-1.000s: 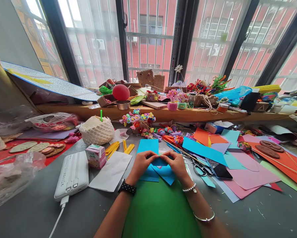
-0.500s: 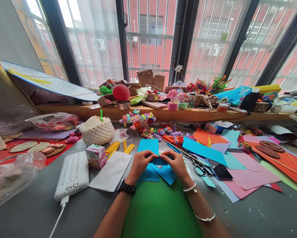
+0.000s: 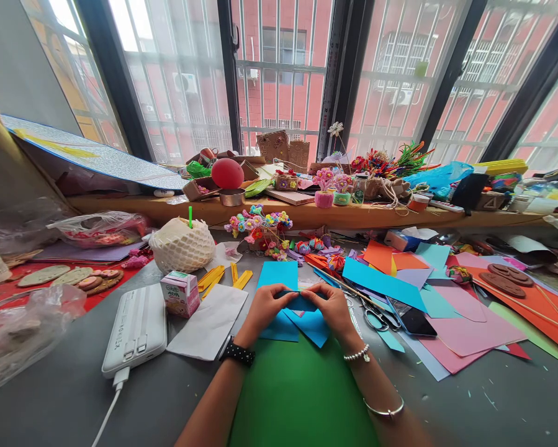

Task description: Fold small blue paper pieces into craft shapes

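Observation:
Between my two hands is a small piece of blue paper [image 3: 301, 302], its upper edge pinched in the fingertips. My left hand [image 3: 268, 308] is closed on its left end, and my right hand [image 3: 329, 308] is closed on its right end. The thumbs and forefingers almost meet at the middle of that edge. Beneath and around the hands lie more blue paper pieces: an upright sheet [image 3: 279, 274] behind, a piece [image 3: 281, 329] at lower left and a pointed piece [image 3: 312, 328] at lower right. The hands partly cover these sheets.
Right of my hands are scissors [image 3: 376, 318], a phone [image 3: 416, 321], a blue strip [image 3: 383, 284] and scattered coloured paper [image 3: 477, 329]. To the left lie a white napkin [image 3: 208, 326], a small carton [image 3: 180, 295], a power bank [image 3: 136, 326] and a net-wrapped coconut [image 3: 182, 247].
Almost nothing differs. Both hands stay in place with the blue paper pinched between them; only a very slight shift of the fingers and wrists shows.

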A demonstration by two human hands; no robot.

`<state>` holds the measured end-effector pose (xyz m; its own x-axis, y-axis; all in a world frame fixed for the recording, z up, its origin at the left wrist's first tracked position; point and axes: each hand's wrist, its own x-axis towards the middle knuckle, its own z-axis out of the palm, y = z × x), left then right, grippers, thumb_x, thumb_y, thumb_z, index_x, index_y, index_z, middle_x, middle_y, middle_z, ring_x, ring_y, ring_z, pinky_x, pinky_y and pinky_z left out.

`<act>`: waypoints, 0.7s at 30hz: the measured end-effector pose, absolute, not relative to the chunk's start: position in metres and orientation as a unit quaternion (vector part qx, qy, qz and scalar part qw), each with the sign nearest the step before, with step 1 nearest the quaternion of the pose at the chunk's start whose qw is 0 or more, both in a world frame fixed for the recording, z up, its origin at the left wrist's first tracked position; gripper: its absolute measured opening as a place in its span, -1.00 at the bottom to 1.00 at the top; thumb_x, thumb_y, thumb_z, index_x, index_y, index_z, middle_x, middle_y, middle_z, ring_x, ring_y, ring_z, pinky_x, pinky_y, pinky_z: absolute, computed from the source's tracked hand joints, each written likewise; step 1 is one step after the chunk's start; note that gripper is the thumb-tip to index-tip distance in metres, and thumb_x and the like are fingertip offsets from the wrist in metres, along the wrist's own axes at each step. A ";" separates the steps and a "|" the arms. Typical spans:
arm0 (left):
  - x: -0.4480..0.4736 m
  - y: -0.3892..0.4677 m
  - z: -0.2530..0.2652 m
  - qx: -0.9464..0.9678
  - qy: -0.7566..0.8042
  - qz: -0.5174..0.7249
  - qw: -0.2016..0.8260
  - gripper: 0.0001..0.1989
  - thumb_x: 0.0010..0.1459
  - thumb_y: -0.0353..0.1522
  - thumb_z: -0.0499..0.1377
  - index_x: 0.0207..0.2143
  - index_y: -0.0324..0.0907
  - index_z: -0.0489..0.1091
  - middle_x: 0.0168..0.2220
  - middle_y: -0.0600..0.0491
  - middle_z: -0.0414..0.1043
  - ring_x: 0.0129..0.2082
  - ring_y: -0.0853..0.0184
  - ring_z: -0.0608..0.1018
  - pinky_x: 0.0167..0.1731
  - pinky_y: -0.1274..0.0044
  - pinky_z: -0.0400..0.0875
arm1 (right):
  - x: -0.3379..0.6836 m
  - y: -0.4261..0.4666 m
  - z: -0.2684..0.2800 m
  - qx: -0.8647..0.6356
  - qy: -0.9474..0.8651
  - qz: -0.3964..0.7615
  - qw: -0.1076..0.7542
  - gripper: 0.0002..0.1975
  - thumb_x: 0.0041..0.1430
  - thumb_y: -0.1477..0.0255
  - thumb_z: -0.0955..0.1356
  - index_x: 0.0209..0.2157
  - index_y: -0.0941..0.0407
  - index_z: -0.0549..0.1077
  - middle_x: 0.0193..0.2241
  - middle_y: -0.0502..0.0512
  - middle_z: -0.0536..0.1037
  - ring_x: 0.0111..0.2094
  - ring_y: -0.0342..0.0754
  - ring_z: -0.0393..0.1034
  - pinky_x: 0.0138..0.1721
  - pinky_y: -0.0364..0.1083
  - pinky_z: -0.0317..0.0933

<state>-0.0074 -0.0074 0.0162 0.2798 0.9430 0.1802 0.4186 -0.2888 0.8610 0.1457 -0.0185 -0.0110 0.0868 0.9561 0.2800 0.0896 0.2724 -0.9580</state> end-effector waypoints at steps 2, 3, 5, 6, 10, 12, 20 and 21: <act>-0.008 -0.006 0.015 0.697 0.487 0.370 0.373 -0.68 -0.15 -0.17 0.11 -0.57 -0.28 0.39 -0.65 0.13 0.27 -0.60 0.44 0.29 -0.60 0.64 0.12 | 0.146 -0.018 -0.011 -0.467 -0.533 0.407 0.576 -0.81 -0.21 0.32 0.39 -0.57 0.17 0.45 -0.57 0.03 0.46 -0.51 -0.13 0.30 -0.48 -0.19 0.17; -0.009 -0.006 0.015 0.688 0.489 0.374 0.384 -0.68 -0.16 -0.16 0.11 -0.57 -0.28 0.38 -0.66 0.13 0.26 -0.61 0.45 0.28 -0.61 0.64 0.12 | 0.146 -0.018 -0.011 -0.468 -0.516 0.425 0.578 -0.80 -0.22 0.31 0.39 -0.57 0.17 0.45 -0.58 0.02 0.45 -0.52 -0.14 0.29 -0.49 -0.19 0.17; -0.010 -0.005 0.014 0.672 0.487 0.382 0.407 -0.67 -0.17 -0.15 0.12 -0.57 -0.28 0.38 -0.66 0.14 0.24 -0.62 0.46 0.27 -0.60 0.65 0.13 | 0.147 -0.017 -0.011 -0.471 -0.484 0.453 0.581 -0.78 -0.23 0.30 0.39 -0.58 0.18 0.43 -0.63 -0.01 0.41 -0.57 -0.17 0.25 -0.54 -0.20 0.15; -0.010 -0.004 0.014 0.666 0.486 0.385 0.416 -0.67 -0.18 -0.15 0.12 -0.57 -0.28 0.38 -0.67 0.14 0.24 -0.62 0.46 0.28 -0.60 0.65 0.14 | 0.147 -0.017 -0.011 -0.472 -0.475 0.460 0.583 -0.78 -0.23 0.29 0.39 -0.59 0.19 0.43 -0.65 -0.02 0.39 -0.60 -0.19 0.23 -0.57 -0.21 0.14; -0.010 -0.003 0.014 0.644 0.485 0.398 0.437 -0.66 -0.18 -0.14 0.12 -0.56 -0.28 0.39 -0.66 0.13 0.25 -0.60 0.44 0.32 -0.58 0.64 0.19 | 0.146 -0.016 -0.009 -0.470 -0.461 0.459 0.597 -0.77 -0.24 0.29 0.39 -0.62 0.20 0.41 -0.68 -0.05 0.33 -0.64 -0.23 0.17 -0.61 -0.23 0.10; -0.010 -0.003 0.014 0.632 0.489 0.411 0.438 -0.65 -0.18 -0.14 0.12 -0.53 -0.28 0.40 -0.65 0.13 0.27 -0.60 0.43 0.34 -0.56 0.63 0.22 | 0.145 -0.017 -0.008 -0.468 -0.454 0.463 0.600 -0.76 -0.24 0.28 0.39 -0.63 0.19 0.40 -0.68 -0.06 0.32 -0.64 -0.23 0.17 -0.61 -0.23 0.12; -0.012 0.000 0.011 0.601 0.487 0.468 0.426 -0.66 -0.23 -0.15 0.17 -0.49 -0.26 0.39 -0.56 0.08 0.37 -0.53 0.39 0.40 -0.50 0.59 0.29 | 0.145 -0.017 -0.009 -0.472 -0.490 0.469 0.563 -0.71 -0.24 0.21 0.37 -0.65 0.17 0.36 -0.68 -0.04 0.33 -0.61 -0.17 0.24 -0.59 -0.19 0.18; -0.013 0.000 0.011 0.590 0.488 0.479 0.429 -0.66 -0.23 -0.16 0.18 -0.48 -0.26 0.39 -0.54 0.07 0.39 -0.51 0.38 0.41 -0.48 0.59 0.30 | 0.145 -0.017 -0.010 -0.472 -0.505 0.468 0.551 -0.71 -0.24 0.20 0.37 -0.65 0.17 0.37 -0.68 -0.04 0.34 -0.61 -0.16 0.24 -0.58 -0.18 0.18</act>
